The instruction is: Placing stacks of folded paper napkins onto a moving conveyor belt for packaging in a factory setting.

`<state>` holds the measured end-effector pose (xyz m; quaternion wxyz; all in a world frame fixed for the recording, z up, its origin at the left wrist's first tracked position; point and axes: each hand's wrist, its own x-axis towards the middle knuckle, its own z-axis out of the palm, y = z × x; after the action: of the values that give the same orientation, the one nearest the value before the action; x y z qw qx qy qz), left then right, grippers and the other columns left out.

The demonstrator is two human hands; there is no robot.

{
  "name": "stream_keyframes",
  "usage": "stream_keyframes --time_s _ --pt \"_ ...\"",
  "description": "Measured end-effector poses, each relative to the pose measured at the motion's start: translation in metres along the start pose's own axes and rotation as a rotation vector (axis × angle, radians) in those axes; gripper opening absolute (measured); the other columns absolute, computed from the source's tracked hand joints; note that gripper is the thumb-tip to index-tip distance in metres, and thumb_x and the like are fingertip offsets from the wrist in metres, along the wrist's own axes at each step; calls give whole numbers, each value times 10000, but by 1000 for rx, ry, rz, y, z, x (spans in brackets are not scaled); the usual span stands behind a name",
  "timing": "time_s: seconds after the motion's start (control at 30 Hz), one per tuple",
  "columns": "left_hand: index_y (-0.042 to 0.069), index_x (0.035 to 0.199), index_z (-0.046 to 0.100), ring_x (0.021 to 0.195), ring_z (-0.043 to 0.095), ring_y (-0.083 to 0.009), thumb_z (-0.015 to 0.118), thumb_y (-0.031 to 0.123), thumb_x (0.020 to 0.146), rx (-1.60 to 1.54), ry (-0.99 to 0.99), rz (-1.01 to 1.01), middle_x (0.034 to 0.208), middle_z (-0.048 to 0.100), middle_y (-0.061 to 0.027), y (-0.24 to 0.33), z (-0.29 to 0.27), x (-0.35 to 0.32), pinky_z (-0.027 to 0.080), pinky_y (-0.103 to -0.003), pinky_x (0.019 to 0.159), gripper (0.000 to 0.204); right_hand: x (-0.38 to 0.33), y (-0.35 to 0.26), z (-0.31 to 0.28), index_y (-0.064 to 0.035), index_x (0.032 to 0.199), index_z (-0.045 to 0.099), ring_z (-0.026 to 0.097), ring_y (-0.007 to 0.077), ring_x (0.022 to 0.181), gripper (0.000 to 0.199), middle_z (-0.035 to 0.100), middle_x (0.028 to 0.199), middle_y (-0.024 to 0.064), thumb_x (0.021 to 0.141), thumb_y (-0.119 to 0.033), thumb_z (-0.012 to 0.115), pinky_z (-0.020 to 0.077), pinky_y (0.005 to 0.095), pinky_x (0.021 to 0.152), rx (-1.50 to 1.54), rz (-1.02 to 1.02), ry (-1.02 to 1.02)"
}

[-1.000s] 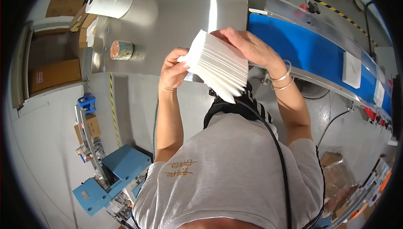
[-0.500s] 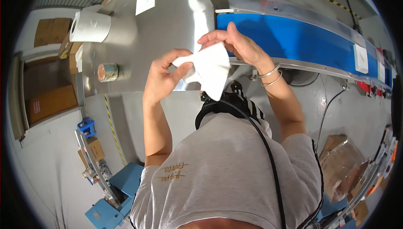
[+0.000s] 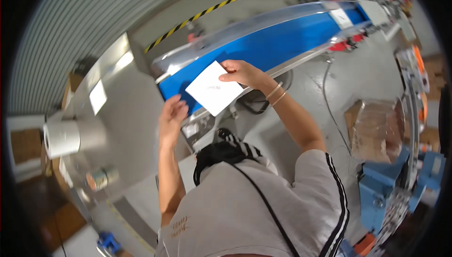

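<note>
Since half a second ago, the white paper stack (image 3: 214, 92) has been carried from beside the metal table (image 3: 127, 134) to the near end of the blue conveyor belt (image 3: 282, 40), and it has been let go by the left hand (image 3: 173, 116). It is held by its upper right edge, thumb on top, in the closed grip of the right hand (image 3: 242, 74); its flat square face is turned up, corner toward the wearer. Nothing is gripped by the left hand, whose loosely curled fingers are held just beside the stack, apart from it. On the table, a white roll (image 3: 62, 138) and a white card (image 3: 98, 97) are seen.
</note>
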<state>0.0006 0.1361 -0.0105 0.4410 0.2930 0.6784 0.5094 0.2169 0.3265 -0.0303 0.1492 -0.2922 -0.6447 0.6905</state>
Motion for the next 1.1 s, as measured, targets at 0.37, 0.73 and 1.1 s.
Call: stream_keyframes --time_s 0.37,0.73,1.1 --pt "-3 1142 599 841 601 -122 629 10 885 -33 -155 -76 992 641 -71 -10 -15 2 502 -250 756 259 -42 36 -255 -67 1263 532 608 363 1050 646 635 1155 188 742 -362 776 501 410 883 -940 75 1088" --pt "33 1141 609 793 605 -96 631 94 908 182 -405 -67 944 648 -25 -29 -40 1 465 -218 648 241 -116 130 66 -32 1057 594 595 345 913 225 632 1031 158 833 -48 611 484 423 823 -638 -346 1471" --pt "51 1099 622 776 593 -87 588 160 943 329 -910 52 962 648 -33 -53 -1 -28 442 -213 640 193 -171 163 313 -114 1047 601 637 345 819 226 665 868 123 842 -207 596 502 452 700 -483 189 1153"
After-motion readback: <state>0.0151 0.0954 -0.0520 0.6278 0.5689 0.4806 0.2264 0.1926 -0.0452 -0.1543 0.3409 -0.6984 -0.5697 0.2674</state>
